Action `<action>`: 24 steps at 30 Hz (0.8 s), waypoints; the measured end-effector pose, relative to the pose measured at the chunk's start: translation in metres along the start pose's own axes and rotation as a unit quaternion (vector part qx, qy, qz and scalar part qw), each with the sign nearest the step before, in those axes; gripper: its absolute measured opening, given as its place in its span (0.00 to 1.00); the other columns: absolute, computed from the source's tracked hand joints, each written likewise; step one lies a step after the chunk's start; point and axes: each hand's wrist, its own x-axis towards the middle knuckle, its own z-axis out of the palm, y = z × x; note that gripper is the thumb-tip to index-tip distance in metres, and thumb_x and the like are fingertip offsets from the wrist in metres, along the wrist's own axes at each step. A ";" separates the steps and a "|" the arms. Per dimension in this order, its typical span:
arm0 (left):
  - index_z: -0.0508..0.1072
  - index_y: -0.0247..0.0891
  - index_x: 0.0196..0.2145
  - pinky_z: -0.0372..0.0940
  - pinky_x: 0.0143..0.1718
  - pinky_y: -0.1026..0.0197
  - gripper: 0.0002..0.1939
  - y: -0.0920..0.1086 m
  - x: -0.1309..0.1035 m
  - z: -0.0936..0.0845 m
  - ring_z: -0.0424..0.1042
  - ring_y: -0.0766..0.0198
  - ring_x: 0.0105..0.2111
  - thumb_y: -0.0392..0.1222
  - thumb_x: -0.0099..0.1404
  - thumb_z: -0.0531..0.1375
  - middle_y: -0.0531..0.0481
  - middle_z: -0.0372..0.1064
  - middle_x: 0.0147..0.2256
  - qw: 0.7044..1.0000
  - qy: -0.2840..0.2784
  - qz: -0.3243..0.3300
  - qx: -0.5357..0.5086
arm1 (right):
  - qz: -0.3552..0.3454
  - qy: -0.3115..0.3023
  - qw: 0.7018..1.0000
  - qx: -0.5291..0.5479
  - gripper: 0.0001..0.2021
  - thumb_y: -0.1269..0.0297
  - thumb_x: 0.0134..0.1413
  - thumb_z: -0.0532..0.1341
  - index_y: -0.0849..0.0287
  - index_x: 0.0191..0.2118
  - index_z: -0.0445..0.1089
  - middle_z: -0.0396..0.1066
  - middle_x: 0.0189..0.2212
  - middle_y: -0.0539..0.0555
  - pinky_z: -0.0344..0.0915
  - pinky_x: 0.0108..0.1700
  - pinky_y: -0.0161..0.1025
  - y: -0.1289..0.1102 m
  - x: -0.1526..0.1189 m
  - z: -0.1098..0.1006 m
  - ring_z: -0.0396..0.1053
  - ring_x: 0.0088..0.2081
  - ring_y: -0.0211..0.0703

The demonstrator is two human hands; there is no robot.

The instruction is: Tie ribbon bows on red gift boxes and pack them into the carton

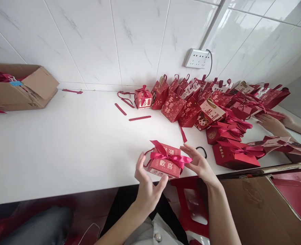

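A red gift box (162,164) with white Chinese characters and a pink ribbon bow (168,157) sits at the front edge of the white table. Around its left front corner is my left hand (149,190), fingers spread, the thumb at the box's front edge and the fingers beside its red cord handle (148,158). My right hand (200,166) is at the other side, fingers apart, with fingertips close to the box and the bow's right end. Whether the fingertips press on the box is hard to tell. A black loop (203,152) lies behind my right hand.
Several finished-looking red gift boxes (173,106) crowd the back right. A person's hands (273,124) reach in at the far right. Ribbon strips (139,118) lie on the table (63,153). Cardboard boxes stand at left (15,97) and lower right (257,204); a socket (196,58) is on the wall.
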 end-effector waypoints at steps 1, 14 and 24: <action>0.34 0.41 0.62 0.44 0.60 0.39 0.39 0.001 -0.001 0.004 0.44 0.47 0.63 0.55 0.63 0.53 0.33 0.43 0.62 0.999 -0.039 -0.002 -0.010 | -0.002 -0.026 1.000 -0.012 0.33 0.56 0.45 0.67 0.51 0.58 0.58 0.62 0.56 0.59 0.62 0.54 0.47 -0.003 0.003 0.003 0.58 0.58 0.51; 0.54 0.45 0.58 0.47 0.62 0.47 0.28 0.004 0.101 -0.057 0.46 0.52 0.64 0.57 0.64 0.51 0.44 0.47 0.63 0.997 0.033 -0.057 -0.052 | 0.052 -0.063 0.987 -0.141 0.19 0.56 0.45 0.67 0.55 0.43 0.69 0.72 0.38 0.55 0.66 0.48 0.48 -0.018 -0.041 0.021 0.70 0.42 0.47; 0.48 0.39 0.58 0.62 0.53 0.48 0.33 0.025 0.063 -0.018 0.63 0.52 0.54 0.44 0.59 0.58 0.36 0.51 0.58 0.992 -0.114 -0.058 -0.011 | -0.051 -0.024 0.989 -0.137 0.33 0.54 0.45 0.67 0.53 0.56 0.53 0.62 0.54 0.59 0.61 0.54 0.52 -0.005 -0.008 0.059 0.63 0.53 0.52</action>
